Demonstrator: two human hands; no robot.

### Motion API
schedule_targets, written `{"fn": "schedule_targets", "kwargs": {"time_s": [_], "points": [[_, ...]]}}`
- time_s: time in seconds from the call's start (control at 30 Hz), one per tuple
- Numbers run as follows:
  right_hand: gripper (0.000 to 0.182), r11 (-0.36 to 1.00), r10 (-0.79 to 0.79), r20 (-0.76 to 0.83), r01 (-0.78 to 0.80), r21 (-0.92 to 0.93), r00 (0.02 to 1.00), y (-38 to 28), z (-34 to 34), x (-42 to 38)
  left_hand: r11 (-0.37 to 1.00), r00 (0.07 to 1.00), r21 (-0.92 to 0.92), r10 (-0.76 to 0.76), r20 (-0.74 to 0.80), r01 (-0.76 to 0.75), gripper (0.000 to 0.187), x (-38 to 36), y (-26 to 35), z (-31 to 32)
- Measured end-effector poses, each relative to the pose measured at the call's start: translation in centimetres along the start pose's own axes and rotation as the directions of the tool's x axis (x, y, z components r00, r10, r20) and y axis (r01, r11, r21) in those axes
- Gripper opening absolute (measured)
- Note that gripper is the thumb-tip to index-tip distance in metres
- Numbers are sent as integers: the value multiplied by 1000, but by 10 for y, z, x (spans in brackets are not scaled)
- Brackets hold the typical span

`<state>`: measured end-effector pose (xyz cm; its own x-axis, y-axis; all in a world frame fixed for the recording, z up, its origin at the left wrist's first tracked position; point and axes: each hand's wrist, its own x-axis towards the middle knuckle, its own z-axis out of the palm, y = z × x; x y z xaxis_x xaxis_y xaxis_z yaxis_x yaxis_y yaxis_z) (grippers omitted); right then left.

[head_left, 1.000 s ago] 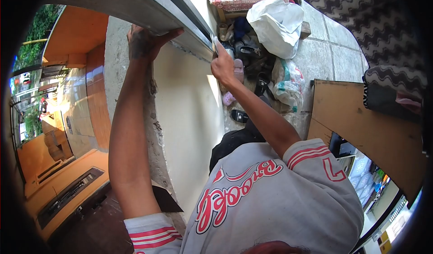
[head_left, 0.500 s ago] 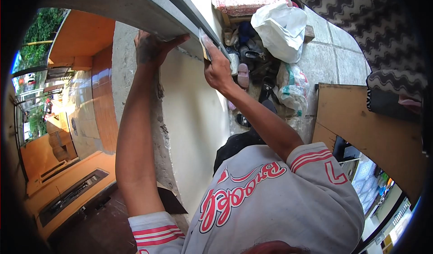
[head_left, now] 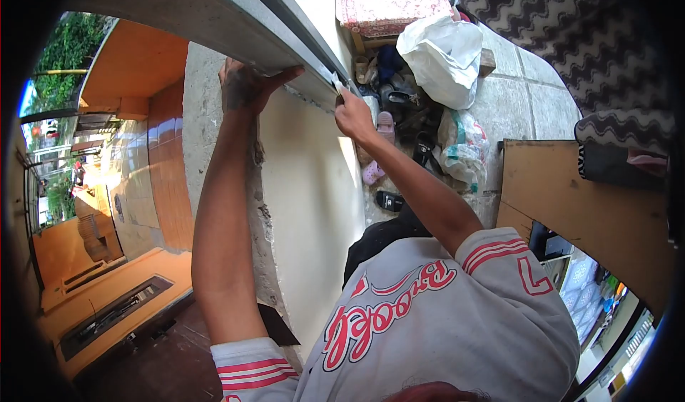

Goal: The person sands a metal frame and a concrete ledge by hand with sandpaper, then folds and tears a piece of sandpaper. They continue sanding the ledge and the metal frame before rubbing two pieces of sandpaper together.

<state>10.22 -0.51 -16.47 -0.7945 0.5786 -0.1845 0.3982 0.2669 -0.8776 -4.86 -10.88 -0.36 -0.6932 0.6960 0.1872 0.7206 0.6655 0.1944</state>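
My left hand [head_left: 246, 89] is raised against the underside of a long grey beam [head_left: 278, 48], at the top end of a low wall. Its thumb stretches right along the beam; some of its fingertips are hidden behind the beam. My right hand [head_left: 353, 116] is closed around a thin, flat, pale piece [head_left: 337, 82], whose tip points up at the beam's grooved edge. I cannot make out exactly what kind of piece it is. The smooth cream wall face [head_left: 307, 166] lies below and between my forearms.
Several shoes and sandals [head_left: 399, 98] lie on the tiled floor right of the wall, beside a white plastic bag [head_left: 442, 59] and a patterned red mat [head_left: 392, 2]. A brown board [head_left: 571, 188] and zigzag-patterned fabric [head_left: 549, 38] are at the right. Orange walls [head_left: 135, 59] stand left.
My right hand has moved slightly right and down along the beam's edge with the flat piece. My left hand stays against the beam; the whole view has shifted a little.
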Motion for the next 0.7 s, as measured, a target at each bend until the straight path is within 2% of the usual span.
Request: {"fn": "schedule_targets", "kwargs": {"time_s": [0.07, 0.1, 0.13, 0.17, 0.23, 0.3, 0.37, 0.4, 0.43, 0.5, 0.53, 0.57, 0.63, 0.7], "points": [[56, 999, -31, 0, 31, -22, 1000, -1, -8, -10, 990, 998, -133, 56, 22, -53, 96, 2, -3, 2], [56, 998, -56, 16, 56, -42, 998, -7, -14, -19, 990, 999, -135, 45, 23, -42, 96, 1, 1, -2], [57, 991, -133, -15, 133, 8, 991, -14, -19, -26, 998, 1000, -66, 11, 28, -9, 95, 0, 5, -4], [57, 992, -128, -2, 128, 9, 992, -17, -17, -30, 1000, 999, 4, -20, 29, 20, 95, -2, 6, -5], [58, 939, -290, -226, 323, 122, 930, -28, -14, -30, 1000, 1000, 18, 0, 23, 0, 92, -1, -1, 2], [59, 940, -267, -246, 308, 148, 932, -22, -6, -20, 999, 999, 38, 35, 10, -35, 89, 1, -4, 3], [59, 981, -162, -122, 173, 90, 979, -9, -8, -10, 1000, 1000, -10, -6, 3, 6, 92, 0, -4, 5], [60, 997, 41, 73, -46, 68, 996, -5, -13, -3, 1000, 1000, -11, 4, 1, -4, 92, 0, -8, 9], [60, 996, 42, 61, -46, 71, 997, -2, -14, -3, 1000, 1000, -1, 8, -5, -8, 94, 0, -12, 11], [60, 999, -20, 44, 21, -29, 999, 0, -13, -7, 1000, 1000, 11, 23, -13, -23, 96, 7, -10, 12], [60, 973, -217, -130, 225, 55, 968, -1, -7, -11, 1000, 1000, 7, 7, -26, -7, 98, 6, -12, 13], [60, 974, -210, -122, 218, 60, 970, -8, -4, -13, 1000, 999, 6, -12, -33, 12, 99, 2, -14, 14], [59, 931, -298, -304, 346, 117, 905, -26, -7, -14, 999, 1000, -43, -30, -9, 29, 98, -2, -10, 11], [59, 932, -296, -291, 342, 120, 910, -16, -10, -3, 996, 1000, -88, -29, 3, 29, 97, 2, -14, 12]]}}
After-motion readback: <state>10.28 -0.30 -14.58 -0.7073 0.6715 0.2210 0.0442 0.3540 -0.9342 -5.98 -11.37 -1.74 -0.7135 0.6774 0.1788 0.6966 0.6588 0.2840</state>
